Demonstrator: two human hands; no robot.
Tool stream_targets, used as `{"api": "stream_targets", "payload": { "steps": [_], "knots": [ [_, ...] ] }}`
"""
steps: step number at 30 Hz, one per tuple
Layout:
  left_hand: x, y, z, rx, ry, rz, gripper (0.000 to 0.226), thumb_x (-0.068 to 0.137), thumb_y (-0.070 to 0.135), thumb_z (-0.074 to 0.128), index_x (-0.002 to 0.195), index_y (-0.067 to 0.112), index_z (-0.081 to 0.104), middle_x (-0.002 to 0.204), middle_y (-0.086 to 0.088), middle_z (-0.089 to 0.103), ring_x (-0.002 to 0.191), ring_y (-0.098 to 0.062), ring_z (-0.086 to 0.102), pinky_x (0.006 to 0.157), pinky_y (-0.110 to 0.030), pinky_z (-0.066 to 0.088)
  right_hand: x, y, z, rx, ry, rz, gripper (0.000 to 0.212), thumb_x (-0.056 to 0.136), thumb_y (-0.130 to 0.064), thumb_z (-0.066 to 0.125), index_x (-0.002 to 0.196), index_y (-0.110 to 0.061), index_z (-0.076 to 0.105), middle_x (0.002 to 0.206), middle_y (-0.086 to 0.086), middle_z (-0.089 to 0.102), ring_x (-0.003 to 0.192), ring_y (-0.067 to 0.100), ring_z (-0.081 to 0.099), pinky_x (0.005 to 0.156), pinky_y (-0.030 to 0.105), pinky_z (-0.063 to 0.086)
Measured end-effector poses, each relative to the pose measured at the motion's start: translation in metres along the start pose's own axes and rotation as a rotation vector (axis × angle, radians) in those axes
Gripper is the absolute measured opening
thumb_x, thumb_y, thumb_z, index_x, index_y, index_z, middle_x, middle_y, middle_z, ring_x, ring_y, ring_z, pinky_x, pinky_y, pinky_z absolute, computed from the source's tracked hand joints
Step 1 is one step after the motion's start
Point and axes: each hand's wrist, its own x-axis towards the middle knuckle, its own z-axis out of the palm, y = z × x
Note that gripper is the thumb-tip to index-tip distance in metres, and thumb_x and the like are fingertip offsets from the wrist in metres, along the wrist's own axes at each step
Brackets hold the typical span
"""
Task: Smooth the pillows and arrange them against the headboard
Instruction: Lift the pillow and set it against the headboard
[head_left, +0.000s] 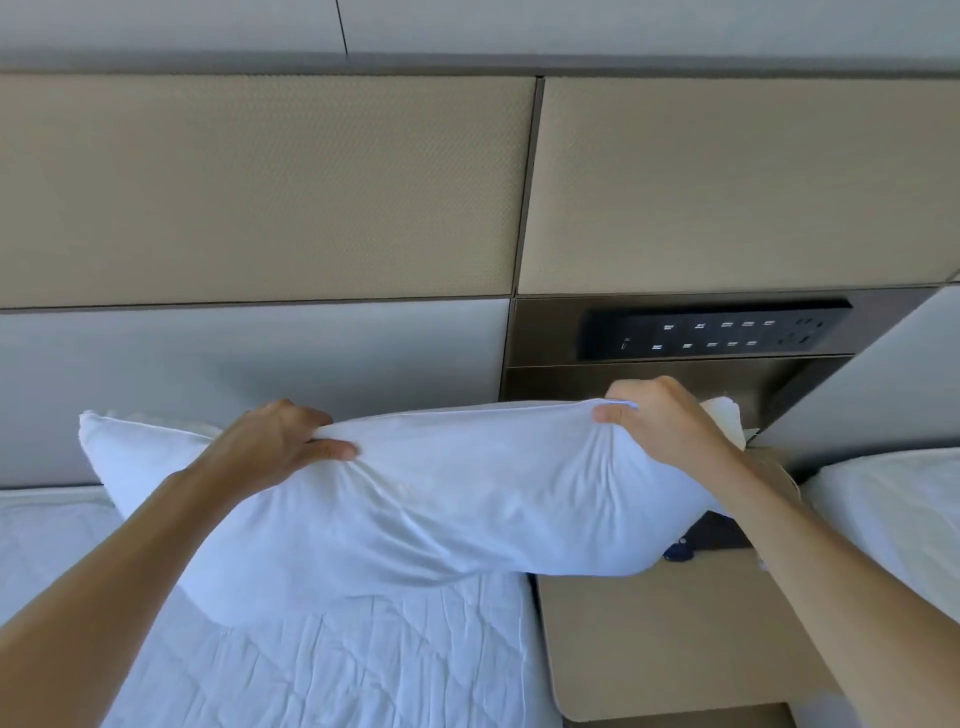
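Head view, looking down at a bed (363, 670) with a creased white sheet. White pillow (415, 499) lifted above the head end of the bed, long side across, its right end hanging over a tan bedside worktop (670, 644). Left hand (275, 447) clenched on a pinch of pillowcase near the pillow's upper left edge, fabric gathered between thumb and fingers. Right hand (660, 421) gripping the pillow's upper right edge, cloth bunched under the thumb. Both bare forearms reaching in from the bottom corners. Padded headboard (260, 192) just behind the pillow, beige panels above, grey panel below. Black switch panel (717, 332) set in a brown recess, right of the grey panel, above the worktop. Small dark item (717, 535) on the worktop, partly hidden beneath the pillow's right end. Second white pillow (893, 514) far right of the worktop.
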Motion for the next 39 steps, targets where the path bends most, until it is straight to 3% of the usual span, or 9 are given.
{"api": "stream_targets", "payload": {
  "steps": [4, 8, 12, 18, 23, 26, 30, 34, 39],
  "knots": [
    [0.036, 0.024, -0.005, -0.069, -0.022, 0.0, 0.081, 0.073, 0.082, 0.042, 0.136, 0.034, 0.06, 0.138, 0.006, 0.062, 0.128, -0.026, 0.057, 0.095, -0.043, 0.051, 0.026, 0.017, -0.01, -0.141, 0.046, 0.001, 0.042, 0.091, -0.044, 0.063, 0.065, -0.017, 0.044, 0.053, 0.0, 0.042, 0.054, 0.025, 0.043, 0.051, 0.031, 0.03],
    [0.071, 0.036, -0.003, 0.033, -0.093, -0.075, 0.075, 0.076, 0.083, 0.045, 0.123, 0.029, 0.066, 0.124, 0.001, 0.069, 0.117, -0.027, 0.063, 0.091, -0.041, 0.051, 0.041, 0.029, -0.012, -0.266, 0.045, 0.025, 0.042, 0.095, -0.04, 0.059, 0.069, -0.013, 0.04, 0.055, 0.002, 0.04, 0.059, 0.033, 0.044, 0.053, 0.033, 0.034],
    [0.091, 0.041, -0.009, -0.135, -0.198, -0.112, 0.075, 0.058, 0.095, 0.044, 0.07, 0.022, 0.058, 0.072, 0.001, 0.063, 0.076, -0.023, 0.064, 0.074, -0.04, 0.054, 0.054, 0.043, -0.026, -0.214, 0.009, 0.013, 0.044, 0.095, -0.035, 0.06, 0.067, -0.011, 0.038, 0.053, 0.001, 0.032, 0.054, 0.026, 0.032, 0.051, 0.032, 0.027],
    [0.114, 0.059, 0.007, 0.085, -0.097, -0.045, 0.077, 0.073, 0.09, 0.037, 0.086, 0.02, 0.067, 0.084, 0.004, 0.067, 0.087, -0.024, 0.064, 0.074, -0.036, 0.047, 0.062, 0.056, -0.037, -0.433, 0.165, -0.05, 0.037, 0.095, -0.022, 0.063, 0.065, -0.005, 0.049, 0.062, 0.004, 0.048, 0.061, 0.034, 0.052, 0.057, 0.037, 0.044],
    [0.108, 0.049, 0.012, 0.068, -0.004, -0.074, 0.037, 0.085, 0.062, 0.063, 0.084, 0.026, 0.066, 0.078, 0.011, 0.063, 0.082, -0.022, 0.061, 0.069, -0.032, 0.041, 0.059, 0.067, -0.021, -0.615, 0.213, -0.055, 0.025, 0.062, 0.017, 0.062, 0.065, -0.007, 0.059, 0.072, 0.008, 0.053, 0.068, 0.033, 0.049, 0.063, 0.036, 0.027],
    [0.091, 0.034, 0.009, 0.103, 0.066, -0.013, 0.016, 0.086, 0.035, 0.075, 0.091, 0.02, 0.072, 0.09, 0.003, 0.07, 0.094, -0.026, 0.065, 0.082, -0.034, 0.039, 0.058, 0.065, -0.015, -0.688, 0.24, -0.042, 0.02, 0.066, 0.011, 0.066, 0.067, -0.009, 0.062, 0.072, 0.005, 0.054, 0.074, 0.03, 0.046, 0.067, 0.036, 0.022],
    [0.084, 0.035, 0.002, 0.125, 0.248, -0.139, 0.026, 0.078, 0.007, 0.082, 0.067, 0.006, 0.058, 0.067, -0.005, 0.06, 0.068, -0.038, 0.059, 0.06, -0.032, 0.033, 0.062, 0.057, -0.021, -0.703, 0.409, -0.03, 0.027, 0.051, 0.017, 0.062, 0.065, -0.006, 0.058, 0.063, 0.008, 0.051, 0.069, 0.03, 0.044, 0.066, 0.039, 0.024],
    [0.076, 0.05, 0.008, 0.186, 0.429, -0.192, 0.018, 0.079, 0.01, 0.082, 0.072, 0.005, 0.066, 0.072, -0.007, 0.065, 0.07, -0.037, 0.061, 0.051, -0.03, 0.033, 0.063, 0.053, -0.019, -0.675, 0.48, 0.023, 0.027, 0.051, 0.019, 0.06, 0.066, -0.004, 0.058, 0.062, 0.011, 0.05, 0.066, 0.031, 0.043, 0.066, 0.041, 0.027],
    [0.067, 0.022, 0.002, 0.121, 0.276, -0.347, 0.01, 0.088, 0.019, 0.073, 0.098, 0.019, 0.074, 0.108, 0.002, 0.068, 0.092, -0.037, 0.067, 0.066, -0.036, 0.045, 0.058, 0.057, -0.01, -0.662, 0.458, -0.011, 0.016, 0.067, 0.007, 0.067, 0.065, -0.007, 0.06, 0.064, 0.008, 0.054, 0.069, 0.031, 0.046, 0.067, 0.039, 0.025]
  ]
}}
